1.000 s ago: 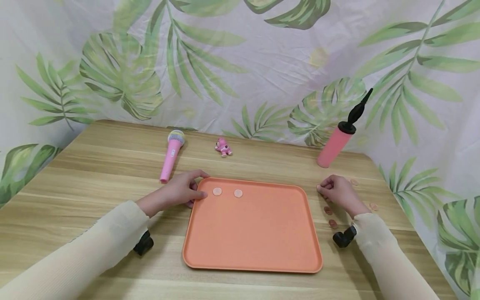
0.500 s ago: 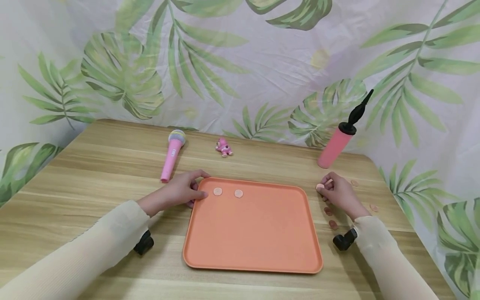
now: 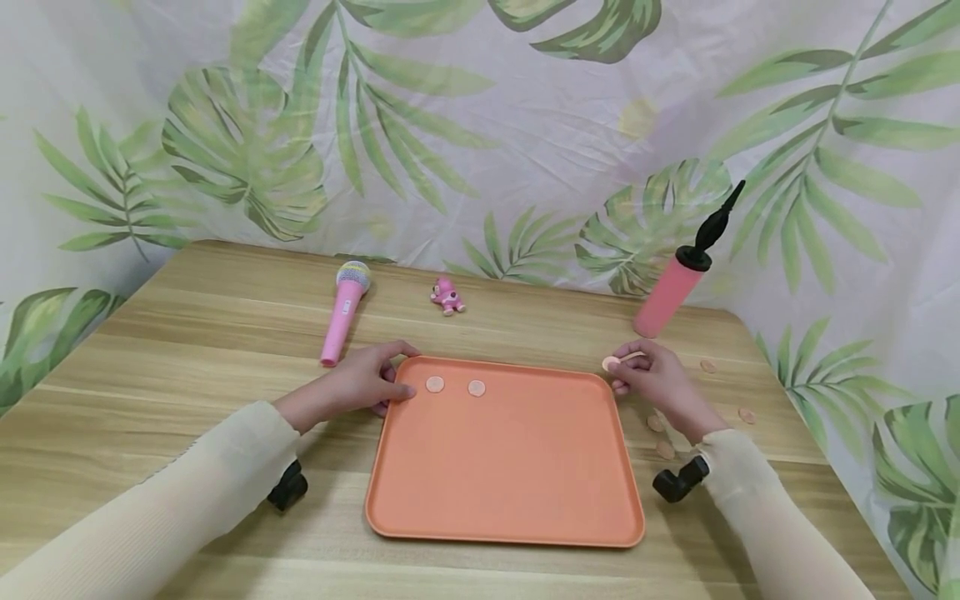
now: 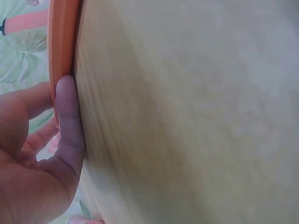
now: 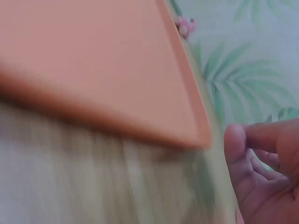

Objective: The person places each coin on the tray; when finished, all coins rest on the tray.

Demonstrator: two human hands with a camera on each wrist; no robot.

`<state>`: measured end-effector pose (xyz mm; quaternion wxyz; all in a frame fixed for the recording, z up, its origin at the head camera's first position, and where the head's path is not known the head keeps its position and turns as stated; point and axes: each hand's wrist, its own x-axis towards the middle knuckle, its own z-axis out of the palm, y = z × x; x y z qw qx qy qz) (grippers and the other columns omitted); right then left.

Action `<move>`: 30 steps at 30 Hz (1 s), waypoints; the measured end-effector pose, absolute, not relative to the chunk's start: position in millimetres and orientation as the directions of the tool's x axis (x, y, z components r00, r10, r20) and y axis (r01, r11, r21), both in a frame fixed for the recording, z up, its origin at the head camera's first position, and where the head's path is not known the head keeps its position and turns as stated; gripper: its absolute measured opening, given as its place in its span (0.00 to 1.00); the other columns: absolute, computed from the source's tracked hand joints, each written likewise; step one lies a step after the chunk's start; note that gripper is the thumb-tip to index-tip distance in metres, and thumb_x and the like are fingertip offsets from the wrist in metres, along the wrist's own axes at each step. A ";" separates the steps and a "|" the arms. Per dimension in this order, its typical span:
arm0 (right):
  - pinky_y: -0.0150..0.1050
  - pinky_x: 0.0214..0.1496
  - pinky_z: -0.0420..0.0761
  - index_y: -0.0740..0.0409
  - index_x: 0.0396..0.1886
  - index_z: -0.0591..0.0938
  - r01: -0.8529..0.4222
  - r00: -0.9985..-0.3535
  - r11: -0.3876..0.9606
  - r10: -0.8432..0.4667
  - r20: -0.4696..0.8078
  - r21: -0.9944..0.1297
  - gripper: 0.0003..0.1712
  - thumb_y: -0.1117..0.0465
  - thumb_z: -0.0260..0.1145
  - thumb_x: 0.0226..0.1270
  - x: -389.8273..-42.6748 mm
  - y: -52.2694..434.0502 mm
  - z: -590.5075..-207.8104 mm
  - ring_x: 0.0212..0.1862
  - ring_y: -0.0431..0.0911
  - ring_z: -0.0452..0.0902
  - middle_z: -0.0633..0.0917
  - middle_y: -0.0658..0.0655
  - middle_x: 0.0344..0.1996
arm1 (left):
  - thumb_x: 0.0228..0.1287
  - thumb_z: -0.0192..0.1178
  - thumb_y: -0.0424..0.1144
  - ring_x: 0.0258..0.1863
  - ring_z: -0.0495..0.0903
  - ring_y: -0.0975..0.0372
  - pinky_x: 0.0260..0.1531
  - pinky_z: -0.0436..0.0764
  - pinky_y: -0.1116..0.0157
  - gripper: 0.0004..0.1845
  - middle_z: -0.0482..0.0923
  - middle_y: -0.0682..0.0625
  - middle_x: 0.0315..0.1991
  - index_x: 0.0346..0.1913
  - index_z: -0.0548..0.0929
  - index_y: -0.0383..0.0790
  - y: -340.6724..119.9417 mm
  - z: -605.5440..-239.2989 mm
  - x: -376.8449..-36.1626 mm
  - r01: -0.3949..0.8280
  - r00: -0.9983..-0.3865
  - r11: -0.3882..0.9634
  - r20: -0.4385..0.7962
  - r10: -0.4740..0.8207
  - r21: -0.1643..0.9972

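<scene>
The left hand (image 3: 358,385) rests with curled fingers gripping the far left corner of the orange tray (image 3: 506,467) on the table (image 3: 187,367). The right hand (image 3: 654,380) pinches a small pale disc (image 3: 611,363) between thumb and forefinger, lifted just above the tray's far right corner. 2 discs (image 3: 455,386) lie in the tray just right of the left hand. More discs (image 3: 660,435) lie on the table beside the right wrist.
</scene>
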<state>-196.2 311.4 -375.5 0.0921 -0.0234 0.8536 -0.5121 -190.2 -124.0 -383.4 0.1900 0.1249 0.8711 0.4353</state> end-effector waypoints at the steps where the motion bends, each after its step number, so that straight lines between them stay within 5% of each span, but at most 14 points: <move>1: 0.34 0.43 0.89 0.71 0.60 0.73 0.062 -0.979 0.461 -0.145 -0.145 -0.885 0.22 0.59 0.66 0.77 -196.1 307.5 -376.1 0.34 0.38 0.86 0.89 0.54 0.36 | 0.69 0.68 0.33 0.22 0.76 0.64 0.24 0.86 0.68 0.30 0.70 0.49 0.29 0.71 0.73 0.35 -123.9 -383.3 -190.2 0.052 -0.896 0.590 -0.223 0.383 0.805; 11: 0.32 0.41 0.88 0.72 0.55 0.74 0.100 -0.939 0.350 -0.278 -0.205 -0.931 0.17 0.67 0.67 0.75 -194.8 257.4 -385.3 0.32 0.38 0.84 0.88 0.52 0.33 | 0.69 0.69 0.33 0.23 0.76 0.64 0.26 0.87 0.67 0.31 0.70 0.49 0.29 0.72 0.72 0.36 -123.6 -385.2 -191.6 0.052 -0.894 0.594 -0.228 0.386 0.803; 30: 0.33 0.35 0.88 0.71 0.50 0.78 0.055 -0.904 0.377 -0.374 -0.207 -0.925 0.12 0.68 0.67 0.74 -196.8 197.0 -393.8 0.28 0.40 0.84 0.84 0.55 0.29 | 0.68 0.70 0.34 0.23 0.75 0.63 0.25 0.84 0.68 0.33 0.69 0.50 0.28 0.73 0.72 0.36 -126.1 -385.2 -191.5 0.084 -0.885 0.582 -0.207 0.416 0.809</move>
